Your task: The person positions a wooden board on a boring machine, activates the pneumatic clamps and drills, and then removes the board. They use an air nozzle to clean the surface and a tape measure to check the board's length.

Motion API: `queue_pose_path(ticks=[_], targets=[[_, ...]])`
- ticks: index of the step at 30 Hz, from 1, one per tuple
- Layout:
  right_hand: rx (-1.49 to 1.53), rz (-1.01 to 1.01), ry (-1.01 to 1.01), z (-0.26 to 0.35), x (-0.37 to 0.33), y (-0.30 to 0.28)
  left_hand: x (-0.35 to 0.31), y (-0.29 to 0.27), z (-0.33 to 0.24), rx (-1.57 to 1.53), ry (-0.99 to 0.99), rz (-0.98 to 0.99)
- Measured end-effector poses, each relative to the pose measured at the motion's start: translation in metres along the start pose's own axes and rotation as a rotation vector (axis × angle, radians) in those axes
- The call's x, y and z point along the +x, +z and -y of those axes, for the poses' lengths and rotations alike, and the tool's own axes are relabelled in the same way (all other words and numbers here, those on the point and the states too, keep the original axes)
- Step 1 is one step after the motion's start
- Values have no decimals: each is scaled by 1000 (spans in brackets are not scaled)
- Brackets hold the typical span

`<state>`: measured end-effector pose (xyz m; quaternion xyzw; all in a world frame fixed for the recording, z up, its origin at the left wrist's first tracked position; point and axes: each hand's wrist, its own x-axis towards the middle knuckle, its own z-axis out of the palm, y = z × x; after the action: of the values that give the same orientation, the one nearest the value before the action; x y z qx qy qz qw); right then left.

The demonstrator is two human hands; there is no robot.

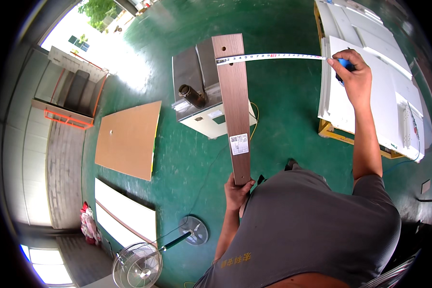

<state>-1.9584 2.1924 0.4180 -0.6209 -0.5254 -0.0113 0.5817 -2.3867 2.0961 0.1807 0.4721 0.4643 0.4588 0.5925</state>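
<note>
My left hand (237, 193) grips the near end of a long brown wood-grain board (237, 108), which extends away from me. A white label (239, 144) is stuck on its nearer half, and small drilled holes show near both ends. In my right hand (353, 72) is a blue tape measure (344, 64), mostly covered by my closed fingers. Its white blade (283, 56) stretches leftward through the air and lies across the board's far part, the tip at the board's left edge.
A grey-topped machine cabinet (189, 67) with a dark cylinder (192, 96) stands behind the board. White panels (384, 91) lie on a yellow-framed bench (338, 134) at right. To the left are a brown panel (127, 139), white panels (125, 206) and a standing fan (139, 266) with a trailing cable.
</note>
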Motion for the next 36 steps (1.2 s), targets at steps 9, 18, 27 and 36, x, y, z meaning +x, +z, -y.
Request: queue_pose_path(ticks=[9,18,27,36], targets=[[30,7,31,-4,3,-1,-1,-3,0,284,175,-109],[-61,259,-51,-11,34,-10,17,-138,-127,1517,494,-334],[44,780,-16,-9,40,32,77,-176,-270,1942,894,-334],[108,1030,-128,25,3,84,115,-153,-338,1941,772,-45]])
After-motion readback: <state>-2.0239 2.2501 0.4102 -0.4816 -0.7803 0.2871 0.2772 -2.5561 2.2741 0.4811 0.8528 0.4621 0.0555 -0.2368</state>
